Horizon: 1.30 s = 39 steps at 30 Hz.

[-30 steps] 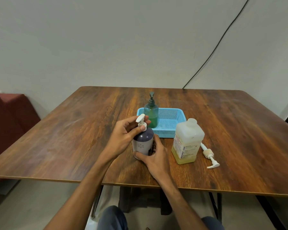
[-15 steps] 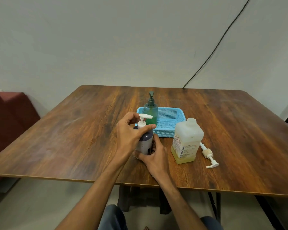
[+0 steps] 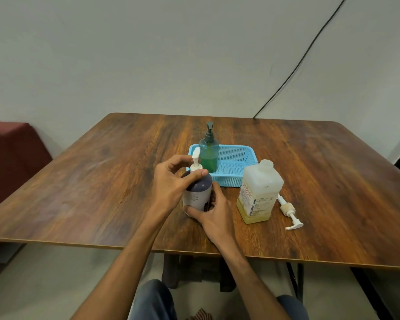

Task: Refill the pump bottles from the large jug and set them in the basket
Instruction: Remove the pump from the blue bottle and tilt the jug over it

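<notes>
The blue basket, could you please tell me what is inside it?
A green pump bottle stands upright at the left end of the blue basket; the rest shows bare mesh floor. Its near left corner is covered by the purple bottle and its white pump.

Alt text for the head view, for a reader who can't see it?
A person's left hand grips the top of a purple pump bottle standing on a wooden table, the right hand its base. Behind it a green pump bottle stands in a blue basket; a large jug and a loose pump sit to the right.
</notes>
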Motion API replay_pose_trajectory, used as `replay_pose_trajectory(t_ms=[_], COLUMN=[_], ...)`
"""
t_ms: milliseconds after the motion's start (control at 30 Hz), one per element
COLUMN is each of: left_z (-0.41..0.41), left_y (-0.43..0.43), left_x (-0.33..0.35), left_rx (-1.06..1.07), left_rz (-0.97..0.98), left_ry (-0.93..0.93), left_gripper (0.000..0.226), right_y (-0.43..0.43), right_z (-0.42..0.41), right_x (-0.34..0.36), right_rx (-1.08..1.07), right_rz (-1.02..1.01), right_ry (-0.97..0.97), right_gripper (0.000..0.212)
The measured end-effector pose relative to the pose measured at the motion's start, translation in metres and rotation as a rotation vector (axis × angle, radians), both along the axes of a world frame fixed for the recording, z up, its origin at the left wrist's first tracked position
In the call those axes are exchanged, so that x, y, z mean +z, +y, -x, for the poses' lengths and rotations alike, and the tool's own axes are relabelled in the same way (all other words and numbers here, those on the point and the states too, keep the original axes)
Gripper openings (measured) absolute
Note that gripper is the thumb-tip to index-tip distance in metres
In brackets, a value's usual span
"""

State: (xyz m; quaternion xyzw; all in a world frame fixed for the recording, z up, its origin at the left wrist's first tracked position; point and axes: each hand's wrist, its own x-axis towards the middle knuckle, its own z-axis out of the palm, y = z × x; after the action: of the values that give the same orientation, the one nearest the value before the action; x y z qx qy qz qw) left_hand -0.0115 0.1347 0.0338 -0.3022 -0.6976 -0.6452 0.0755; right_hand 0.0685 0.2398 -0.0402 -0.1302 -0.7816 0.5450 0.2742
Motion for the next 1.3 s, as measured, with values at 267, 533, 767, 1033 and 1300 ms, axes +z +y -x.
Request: replay_pose_trajectory(t_ms=[267,533,767,1033,1300], left_z=[-0.014,-0.007,-0.011,-0.001,-0.009], left_y=[0.0,0.001,0.001,-0.009,-0.003], left_x=[0.002,0.001,0.007,0.001,0.003], left_rx=[-0.225,0.0,-0.142,-0.117,-0.212], left_rz=[0.119,0.018,0.07,0.024,0.138], left_ry=[-0.018,0.004,-0.049,-0.04,-0.051], left_gripper=[0.033,0.034,0.048,0.029,0.035], right_y=[0.0,0.0,0.001,0.001,0.001], right_z=[0.0,-0.001,0.0,0.001,0.0], right_x=[-0.001,-0.002,-0.004,-0.003,-0.002], right_rx=[-0.001,-0.008,0.003,-0.002,-0.005], right_rz=[-0.036,-0.01,-0.018,-0.006,-0.034], right_ry=[0.004,0.015,-0.013,0.003,-0.01], right_gripper=[0.083,0.081,0.083,0.081,0.083])
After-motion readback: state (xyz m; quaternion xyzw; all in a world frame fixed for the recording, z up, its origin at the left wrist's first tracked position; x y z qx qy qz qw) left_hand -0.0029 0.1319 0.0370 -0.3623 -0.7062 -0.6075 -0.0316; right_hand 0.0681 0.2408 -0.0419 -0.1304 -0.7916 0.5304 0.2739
